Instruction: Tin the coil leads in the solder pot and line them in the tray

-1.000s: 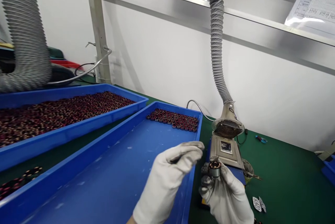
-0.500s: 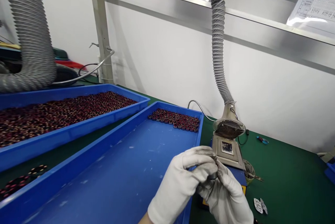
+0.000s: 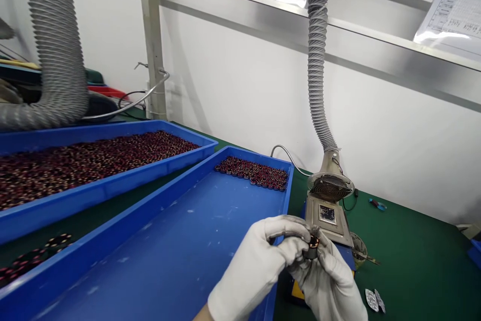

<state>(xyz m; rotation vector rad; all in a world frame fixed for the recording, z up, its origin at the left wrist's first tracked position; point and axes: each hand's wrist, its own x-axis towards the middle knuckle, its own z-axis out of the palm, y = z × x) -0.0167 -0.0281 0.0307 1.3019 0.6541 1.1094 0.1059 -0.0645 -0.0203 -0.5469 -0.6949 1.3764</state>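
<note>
1. Head view: right hand [image 3: 331, 277] clamped the coil [image 3: 311, 251] right of the tray [image 3: 188, 251]; left hand [image 3: 267, 252] pinched its side.
2. Judged risk: soiled gloves [image 3: 242, 281], gripping by fingertips, could have let it slip or snagged its windings [image 3: 314, 242].

**Smudged white gloves [image 3: 259, 256]**

On my feed, the left hand [image 3: 265, 253] wears a close-fitting white glove, smudged dark grey along the fingers [image 3: 295, 224]. Its cuff [image 3: 218, 303] stops at the wrist [image 3: 204, 314], bare skin showing past it. I see a matching white glove on the right hand [image 3: 330, 278], creased in folds, grey stains on the thumb [image 3: 325, 247].
</note>
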